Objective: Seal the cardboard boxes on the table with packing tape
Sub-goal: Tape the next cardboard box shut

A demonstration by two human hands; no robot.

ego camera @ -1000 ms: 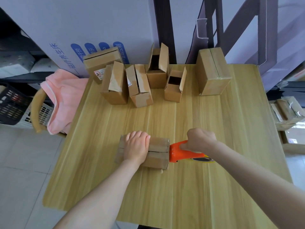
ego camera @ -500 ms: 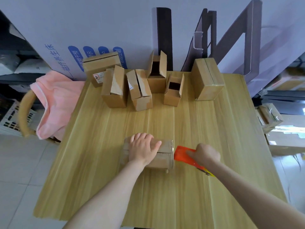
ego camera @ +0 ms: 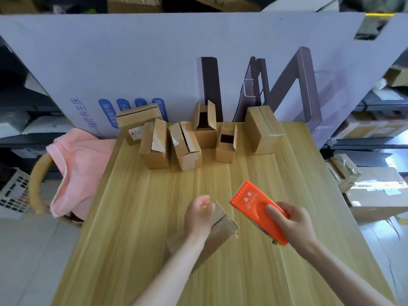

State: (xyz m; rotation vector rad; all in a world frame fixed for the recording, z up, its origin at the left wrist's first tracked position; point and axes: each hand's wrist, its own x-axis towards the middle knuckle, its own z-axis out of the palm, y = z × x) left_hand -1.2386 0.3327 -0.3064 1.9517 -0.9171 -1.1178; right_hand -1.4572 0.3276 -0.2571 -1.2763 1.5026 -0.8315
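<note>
A small cardboard box (ego camera: 223, 230) is tilted up off the wooden table (ego camera: 136, 217), lying diagonally under my left forearm. My left hand (ego camera: 198, 215) grips its upper end, fingers curled over the edge. To its right, my right hand (ego camera: 291, 224) holds an orange tape dispenser (ego camera: 256, 208), lifted clear of the box and pointing up and left. Along the table's far edge stand several more boxes: two with loose flaps (ego camera: 155, 146) (ego camera: 186, 145), two open-topped ones (ego camera: 205, 127) (ego camera: 227, 142), a labelled one (ego camera: 138, 122), and a closed box (ego camera: 263, 129) at the right.
A big white printed carton panel (ego camera: 154, 62) stands behind the table. A pink cloth (ego camera: 75, 164) hangs over a chair at the left. Stacked boxes and bags (ego camera: 375, 191) sit on the floor to the right. Shelves flank both sides.
The box was flat under my left palm; now it is lifted and turned diagonally. The dispenser has come away from the box's right end and risen. The view has tilted upward.
</note>
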